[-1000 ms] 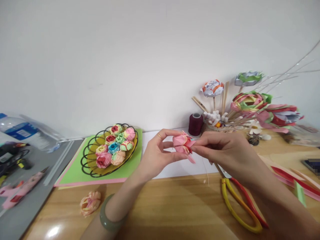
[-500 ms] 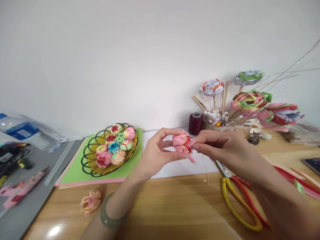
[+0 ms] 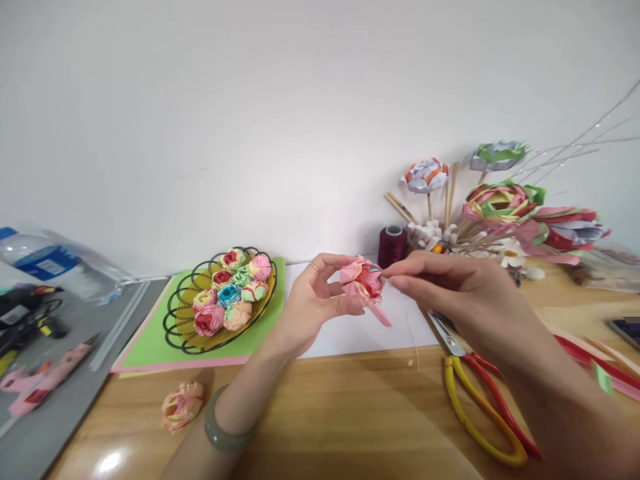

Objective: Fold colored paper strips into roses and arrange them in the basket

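In the middle of the head view, a pink paper flower (image 3: pixel 361 279) with red inner petals is held in the air. My left hand (image 3: pixel 320 300) grips it from the left, thumb below and fingers above. A loose pink strip (image 3: pixel 380 313) hangs from its lower side. From the right, the thumb and forefinger of my right hand (image 3: pixel 445 287) are pinched together at the flower's right petal edge. Below my right hand, scissors (image 3: pixel 457 373) with yellow and red handles lie on the table.
At left, a yellow basket (image 3: pixel 185 320) of paper flowers stands on green paper (image 3: pixel 150 347). A peach paper flower (image 3: pixel 183 407) lies nearer. A glue gun (image 3: pixel 50 380) and bottle (image 3: pixel 55 263) are far left. A thread spool (image 3: pixel 393 245) and stemmed flowers (image 3: pixel 503 202) stand behind.
My right hand has drawn slightly back and up, its fingertips now at the flower's outer edge. The flower has turned a little in my left hand, showing more of its inner petals.
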Tool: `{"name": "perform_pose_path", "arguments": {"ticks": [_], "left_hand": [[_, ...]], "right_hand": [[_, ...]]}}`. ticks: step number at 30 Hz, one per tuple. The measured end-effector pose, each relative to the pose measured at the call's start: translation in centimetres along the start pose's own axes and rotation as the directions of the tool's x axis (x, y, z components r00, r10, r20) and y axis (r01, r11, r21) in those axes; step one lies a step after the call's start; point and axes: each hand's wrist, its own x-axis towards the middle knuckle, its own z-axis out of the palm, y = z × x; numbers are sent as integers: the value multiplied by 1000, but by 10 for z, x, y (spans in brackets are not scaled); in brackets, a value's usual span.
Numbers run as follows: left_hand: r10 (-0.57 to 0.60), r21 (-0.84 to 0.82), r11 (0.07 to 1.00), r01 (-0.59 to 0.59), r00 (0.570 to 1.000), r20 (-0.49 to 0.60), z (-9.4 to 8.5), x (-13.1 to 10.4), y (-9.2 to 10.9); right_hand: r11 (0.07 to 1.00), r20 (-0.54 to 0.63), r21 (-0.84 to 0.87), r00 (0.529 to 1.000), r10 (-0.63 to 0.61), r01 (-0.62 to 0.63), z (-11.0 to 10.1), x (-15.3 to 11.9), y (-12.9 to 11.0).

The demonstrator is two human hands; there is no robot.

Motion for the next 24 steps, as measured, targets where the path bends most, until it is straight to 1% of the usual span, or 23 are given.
{"name": "perform_pose_path", "arguments": {"ticks": [2,3,4,5,7,8,9,10,12,13,16,17,18,21,22,24], "left_hand": [[-51,-74,996,50,999,-11,1,0,1],[-67,-102,993,66,998,-8,2,0,1],[-78,-127,989,77,997,-1,3,-1,2],[-82,-150,985,83,997,9,3,-1,2],[-84,-194,977,90,996,37,3,-2,1],[-83,-214,972,92,995,50,3,-2,0],[-82,-231,968,94,995,60,3,-2,0],[-84,-244,965,97,994,66,3,-3,-1],[-97,-253,961,112,993,70,3,-3,-1],[-106,-253,960,122,992,75,3,-3,-1],[-127,-269,951,151,986,106,4,-3,-1],[-130,-279,947,160,984,123,4,-3,-1],[-132,-289,942,170,980,146,4,-3,-1],[-134,-328,921,208,963,234,3,-2,-1],[-136,-342,913,222,956,260,2,-2,-1],[-139,-360,901,241,948,288,2,-1,-1]], "right_hand": [[986,-123,-101,982,-145,133,0,-3,-3],[964,-158,-163,959,-237,211,1,-5,-4],[928,-166,-228,927,-336,296,2,-7,-4],[879,-144,-290,890,-432,379,4,-9,-5],[758,-60,-386,806,-590,526,8,-11,-5],[707,-30,-424,772,-635,566,9,-12,-4],[680,-19,-455,757,-653,575,10,-12,-4],[675,-36,-478,756,-654,562,11,-12,-5],[696,-98,-489,760,-643,526,10,-12,-6],[701,-106,-479,758,-643,528,10,-12,-7],[678,-12,-422,744,-669,602,8,-11,-8],[679,3,-410,745,-667,609,7,-12,-8],[690,-12,-406,751,-660,600,6,-12,-7],[753,-152,-379,767,-624,538,4,-14,-5],[780,-186,-353,778,-600,517,3,-15,-5],[829,-208,-300,816,-539,472,3,-16,-5]]}}
